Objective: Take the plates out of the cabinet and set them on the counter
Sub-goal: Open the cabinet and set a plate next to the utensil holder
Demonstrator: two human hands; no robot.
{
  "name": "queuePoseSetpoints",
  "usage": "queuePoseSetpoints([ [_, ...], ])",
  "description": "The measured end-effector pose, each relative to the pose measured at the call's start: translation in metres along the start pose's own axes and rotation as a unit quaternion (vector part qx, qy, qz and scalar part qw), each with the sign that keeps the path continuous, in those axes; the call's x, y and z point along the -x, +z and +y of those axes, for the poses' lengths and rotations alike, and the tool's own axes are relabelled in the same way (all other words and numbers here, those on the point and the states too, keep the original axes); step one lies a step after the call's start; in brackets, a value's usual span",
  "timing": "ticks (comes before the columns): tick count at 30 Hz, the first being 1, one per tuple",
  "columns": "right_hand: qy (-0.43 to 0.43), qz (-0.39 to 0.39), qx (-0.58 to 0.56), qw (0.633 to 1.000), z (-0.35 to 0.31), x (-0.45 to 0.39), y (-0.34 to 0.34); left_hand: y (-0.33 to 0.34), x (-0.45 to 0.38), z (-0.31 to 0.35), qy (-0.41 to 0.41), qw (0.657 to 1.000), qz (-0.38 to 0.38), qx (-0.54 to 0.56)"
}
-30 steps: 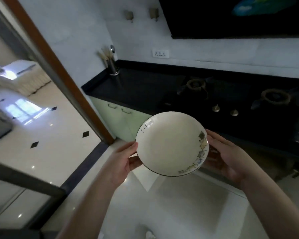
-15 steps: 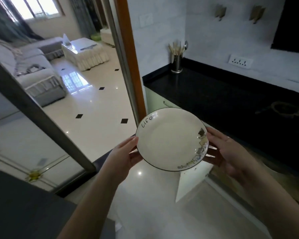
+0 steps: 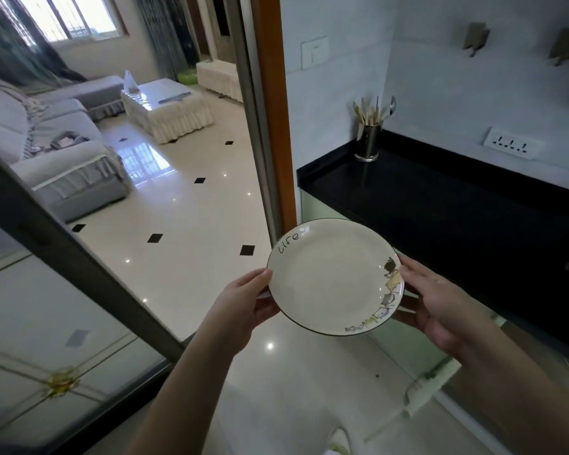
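Observation:
A cream plate with a dark rim, the word "life" and a small drawing on its edge is held in the air over the floor, just left of the black counter. My left hand grips its left rim, thumb on top and fingers under. On the right rim my right hand holds it the same way. The plate is slightly tilted and nothing lies on it. An open pale green cabinet door shows below the counter at the lower right.
A steel cup of chopsticks and spoons stands in the counter's far left corner, by a wall socket. An orange-brown door frame and a sliding glass door lie to the left, with a living room beyond.
The view has swung left: the stove has left the frame and the doorway and living room have come in. Both hands keep the same hold on the plate.

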State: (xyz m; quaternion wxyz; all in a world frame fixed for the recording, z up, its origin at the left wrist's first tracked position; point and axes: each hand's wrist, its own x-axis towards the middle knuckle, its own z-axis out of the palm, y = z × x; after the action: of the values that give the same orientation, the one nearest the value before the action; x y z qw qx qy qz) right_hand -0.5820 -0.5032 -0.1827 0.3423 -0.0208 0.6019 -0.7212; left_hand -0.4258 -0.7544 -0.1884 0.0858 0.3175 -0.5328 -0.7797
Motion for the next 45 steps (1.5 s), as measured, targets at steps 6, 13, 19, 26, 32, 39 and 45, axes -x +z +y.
queuePoseSetpoints([
  [6,0.005,-0.006,-0.014,1.000,-0.017,-0.090,0.025,0.001,-0.064,0.045,0.004,1.000,0.007,0.024],
  [13,0.031,-0.072,0.002,0.997,-0.039,-0.179,0.077,-0.036,-0.130,0.097,0.016,0.997,0.070,-0.039],
  [19,0.040,-0.059,-0.001,0.997,-0.047,-0.245,0.109,-0.067,-0.207,0.117,0.004,0.997,0.063,-0.033],
  [26,0.027,0.026,0.021,0.999,-0.067,-0.313,0.124,-0.073,-0.320,0.150,-0.022,0.996,-0.024,-0.077],
  [32,0.016,0.109,-0.022,0.994,-0.071,-0.340,0.103,-0.037,-0.405,0.172,-0.058,0.983,-0.103,-0.138],
  [39,0.009,0.210,-0.077,0.975,-0.067,-0.348,0.031,0.054,-0.481,0.150,-0.118,0.958,-0.197,-0.173],
  [45,0.008,0.249,-0.087,0.965,-0.069,-0.382,-0.036,0.133,-0.536,0.123,-0.167,0.938,-0.231,-0.199],
])
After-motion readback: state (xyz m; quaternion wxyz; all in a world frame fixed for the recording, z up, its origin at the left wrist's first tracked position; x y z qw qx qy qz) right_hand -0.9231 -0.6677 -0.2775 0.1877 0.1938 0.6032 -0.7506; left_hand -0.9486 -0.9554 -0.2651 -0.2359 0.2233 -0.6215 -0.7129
